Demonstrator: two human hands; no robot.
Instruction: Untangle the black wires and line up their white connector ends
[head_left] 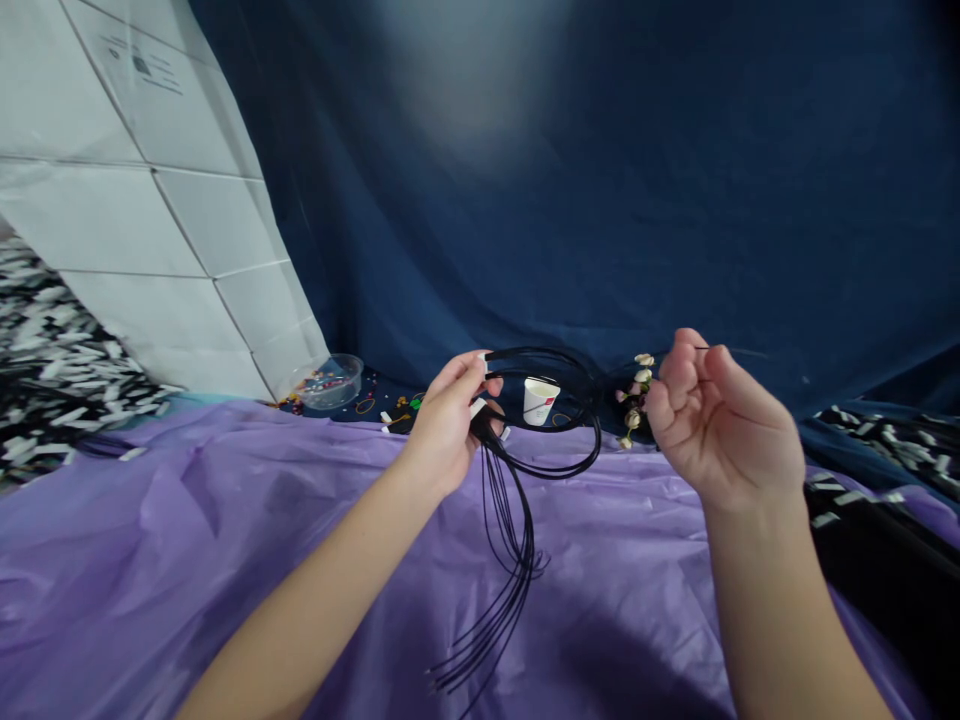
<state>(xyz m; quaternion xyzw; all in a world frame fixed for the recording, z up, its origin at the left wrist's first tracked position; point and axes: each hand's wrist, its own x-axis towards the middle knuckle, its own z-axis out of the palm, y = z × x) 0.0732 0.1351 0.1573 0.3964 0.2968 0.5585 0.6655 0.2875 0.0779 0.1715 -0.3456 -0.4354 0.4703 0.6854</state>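
My left hand point(450, 420) is closed around a looped bundle of black cables point(555, 472) with white tags or connectors at the grip. The loops reach out to the right of the fingers. Loose thin ends point(517, 590) hang down in front of the purple sheet. To the right, apart from the bundle, my right hand point(720, 425) is raised with its palm turned toward me and fingers curled. Its thumb and forefinger pinch a thin dark strand point(742, 351), whose exact kind is too fine to tell.
A purple sheet point(225, 520) covers the surface. Behind the hands stand a white paper cup point(537, 402), artificial flowers point(634, 418) and a clear plastic bowl point(334, 385) of small colourful pieces. More black cable point(101, 447) lies at left. White boxes point(172, 220) and heaps of tagged cables point(37, 340) flank a blue curtain point(600, 200).
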